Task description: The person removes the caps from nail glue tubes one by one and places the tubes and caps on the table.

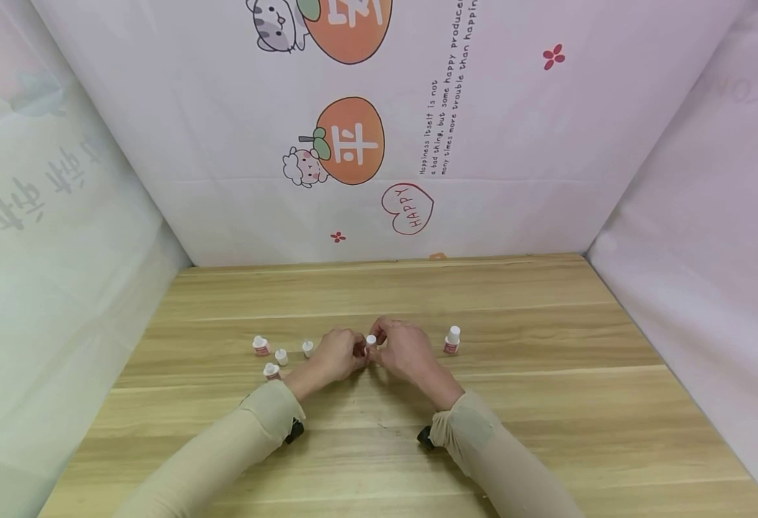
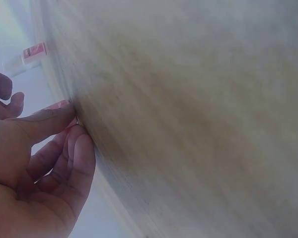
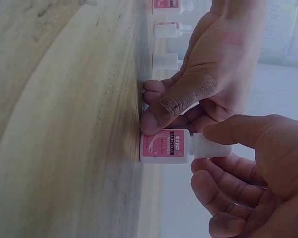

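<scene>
A small nail glue bottle (image 3: 164, 147) with a pink label stands upright on the table between both hands. My left hand (image 1: 336, 354) pinches its body low down, the thumb lying against the label in the right wrist view. The bottle's white cap (image 3: 208, 148) sits on top, and my right hand (image 1: 406, 351) holds it between thumb and fingers. In the left wrist view, the left hand (image 2: 49, 163) hides most of the bottle, leaving only a bit of pink label.
Left of the hands stand two bottles without their tall caps, one farther back (image 1: 260, 347) and one nearer (image 1: 271, 371). Two loose white pieces, one left (image 1: 281, 357) and one right (image 1: 308, 349), stand beside them. A capped bottle (image 1: 452, 339) stands to the right on the wooden table (image 1: 379, 460).
</scene>
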`<state>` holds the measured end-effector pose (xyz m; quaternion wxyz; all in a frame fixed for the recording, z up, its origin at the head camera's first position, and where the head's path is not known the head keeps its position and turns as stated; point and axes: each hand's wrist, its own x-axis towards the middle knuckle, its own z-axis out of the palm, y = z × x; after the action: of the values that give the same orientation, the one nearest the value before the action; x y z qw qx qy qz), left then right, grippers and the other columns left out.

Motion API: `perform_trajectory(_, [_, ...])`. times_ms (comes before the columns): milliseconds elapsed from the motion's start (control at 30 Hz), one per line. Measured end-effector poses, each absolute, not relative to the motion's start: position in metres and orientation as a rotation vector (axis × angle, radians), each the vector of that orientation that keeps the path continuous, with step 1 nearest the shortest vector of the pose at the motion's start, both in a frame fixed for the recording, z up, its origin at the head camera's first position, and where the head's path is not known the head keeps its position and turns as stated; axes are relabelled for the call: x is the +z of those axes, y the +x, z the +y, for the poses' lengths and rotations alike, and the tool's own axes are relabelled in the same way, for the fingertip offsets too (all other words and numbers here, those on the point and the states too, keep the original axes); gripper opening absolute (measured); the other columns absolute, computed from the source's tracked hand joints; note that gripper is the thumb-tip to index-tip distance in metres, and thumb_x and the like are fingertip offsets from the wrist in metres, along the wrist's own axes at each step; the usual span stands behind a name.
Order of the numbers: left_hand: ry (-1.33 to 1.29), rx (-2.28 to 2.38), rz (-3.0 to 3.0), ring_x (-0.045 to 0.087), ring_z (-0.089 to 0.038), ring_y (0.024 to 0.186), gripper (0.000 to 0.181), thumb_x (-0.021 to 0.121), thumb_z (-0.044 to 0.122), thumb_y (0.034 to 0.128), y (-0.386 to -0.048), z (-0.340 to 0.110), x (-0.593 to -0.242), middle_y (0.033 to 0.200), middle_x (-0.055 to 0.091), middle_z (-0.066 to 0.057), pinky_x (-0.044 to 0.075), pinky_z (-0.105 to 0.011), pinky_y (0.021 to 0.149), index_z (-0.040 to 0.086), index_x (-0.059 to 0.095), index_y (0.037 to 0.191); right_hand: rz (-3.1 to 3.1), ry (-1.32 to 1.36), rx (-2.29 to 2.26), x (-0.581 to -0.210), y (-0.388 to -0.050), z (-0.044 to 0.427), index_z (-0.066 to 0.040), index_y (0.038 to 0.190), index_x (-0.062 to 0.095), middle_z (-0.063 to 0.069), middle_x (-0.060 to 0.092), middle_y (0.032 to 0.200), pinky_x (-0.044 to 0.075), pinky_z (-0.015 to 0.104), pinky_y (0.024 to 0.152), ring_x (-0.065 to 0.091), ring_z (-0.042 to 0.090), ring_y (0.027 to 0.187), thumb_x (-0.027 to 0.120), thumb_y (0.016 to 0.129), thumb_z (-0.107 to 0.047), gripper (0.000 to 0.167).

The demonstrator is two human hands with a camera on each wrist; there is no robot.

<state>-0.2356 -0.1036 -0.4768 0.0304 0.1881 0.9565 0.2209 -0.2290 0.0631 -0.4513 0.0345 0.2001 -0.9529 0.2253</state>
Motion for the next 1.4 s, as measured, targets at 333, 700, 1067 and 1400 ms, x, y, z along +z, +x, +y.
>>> perform_trajectory(333, [0.58, 0.662, 2.954, 0.055, -0.011, 0.069, 0.012, 0.079, 0.021, 0.0852, -0.2363, -0.1041, -0.4769, 0.074, 0.067, 0.003, 0.048, -0.03, 0.067, 0.015, 0.069, 0.083, -2.961, 0.591, 0.737, -0.4504, -0.2287, 0.0639, -0.021, 0.097, 0.065, -0.005, 0.071, 0.09, 0.049, 0.033, 0.07, 0.064, 0.015, 0.081, 0.076, 0.086, -0.033, 0.019])
perform_trajectory(700, [0.599, 0.66, 2.96, 0.057, -0.012, 0.071, 0.012, 0.08, 0.021, 0.0847, -0.2355, -0.1041, -0.4753, 0.076, 0.068, 0.002, 0.05, -0.032, 0.069, 0.014, 0.07, 0.085, -2.931, 0.603, 0.737, -0.4509, -0.229, 0.0636, -0.02, 0.096, 0.066, -0.005, 0.071, 0.089, 0.049, 0.032, 0.07, 0.063, 0.015, 0.08, 0.077, 0.084, -0.03, 0.019])
perform_trajectory(1067, [0.571, 0.686, 2.933, 0.058, -0.011, 0.071, 0.01, 0.079, 0.02, 0.0853, -0.2347, -0.1031, -0.475, 0.077, 0.069, 0.003, 0.05, -0.031, 0.069, 0.014, 0.071, 0.087, -2.937, 0.595, 0.772, -0.4516, -0.2293, 0.0643, -0.021, 0.093, 0.065, -0.006, 0.07, 0.087, 0.048, 0.031, 0.07, 0.061, 0.012, 0.077, 0.077, 0.084, -0.029, 0.018])
perform_trajectory(1400, [0.576, 0.679, 2.949, 0.058, -0.01, 0.071, 0.008, 0.08, 0.02, 0.0845, -0.236, -0.1028, -0.4774, 0.076, 0.07, 0.004, 0.049, -0.03, 0.069, 0.015, 0.074, 0.087, -2.963, 0.591, 0.776, -0.4521, -0.229, 0.0664, -0.02, 0.097, 0.065, -0.005, 0.071, 0.09, 0.05, 0.034, 0.073, 0.064, 0.015, 0.081, 0.076, 0.085, -0.033, 0.02])
